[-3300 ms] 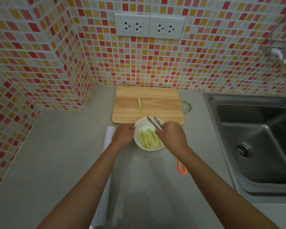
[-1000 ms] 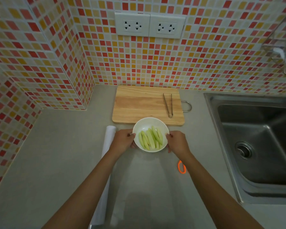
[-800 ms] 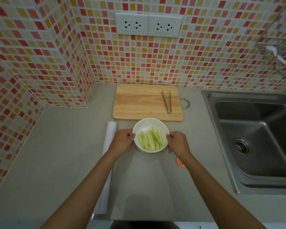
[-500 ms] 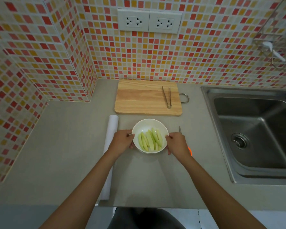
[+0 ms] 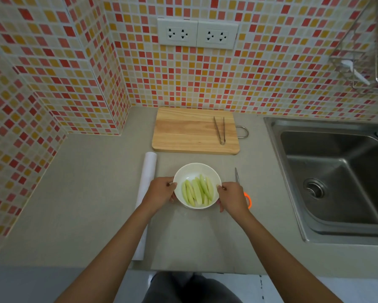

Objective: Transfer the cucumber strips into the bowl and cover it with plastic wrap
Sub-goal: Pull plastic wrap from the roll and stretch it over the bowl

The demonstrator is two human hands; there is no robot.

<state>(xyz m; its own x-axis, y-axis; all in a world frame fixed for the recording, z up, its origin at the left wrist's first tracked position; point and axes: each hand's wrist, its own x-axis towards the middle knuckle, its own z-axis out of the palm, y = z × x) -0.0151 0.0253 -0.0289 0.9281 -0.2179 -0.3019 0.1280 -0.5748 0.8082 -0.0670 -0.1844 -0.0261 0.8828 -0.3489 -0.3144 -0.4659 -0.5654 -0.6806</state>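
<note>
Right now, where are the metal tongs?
In the head view, the tongs lie on the right part of the wooden cutting board, beyond the bowl.

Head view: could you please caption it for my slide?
Both hands, left hand and right hand, grip a white bowl of cucumber strips.

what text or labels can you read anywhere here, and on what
None can be read.
The wall sockets, plastic wrap roll, white bowl, cutting board and tongs show no print.
The items in the wire rack are too blurred to tell.
</note>
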